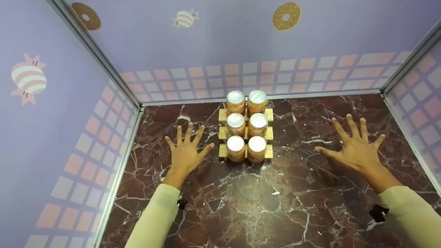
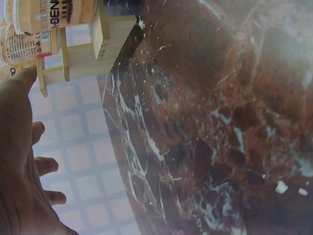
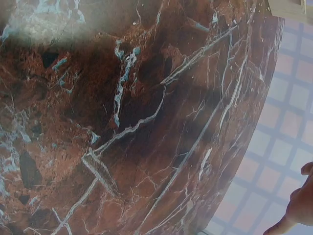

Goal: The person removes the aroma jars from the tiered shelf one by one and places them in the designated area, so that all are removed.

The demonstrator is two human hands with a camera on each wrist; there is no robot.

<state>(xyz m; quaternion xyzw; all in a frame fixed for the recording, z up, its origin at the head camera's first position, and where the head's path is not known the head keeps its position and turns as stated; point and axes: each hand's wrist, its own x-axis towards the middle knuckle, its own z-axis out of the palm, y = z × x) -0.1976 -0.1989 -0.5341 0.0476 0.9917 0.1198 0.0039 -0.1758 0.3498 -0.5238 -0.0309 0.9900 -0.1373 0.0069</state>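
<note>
Several orange cans with pale silvery tops stand upright in two columns on a pale wooden stepped rack. My left hand is to the left of the rack, fingers spread and straight, with its thumb closest to the front tier. It holds nothing. Farther off on the right, my right hand is also spread wide and empty, apart from the rack. In the left wrist view, printed can labels and the rack's tiers show beyond the left hand. Only part of the right hand appears in the right wrist view.
Under everything lies a dark red marbled tabletop with white veins and small pale specks. A lilac back wall with a checked band rises close behind the rack. Side walls with metal edging bound the table left and right.
</note>
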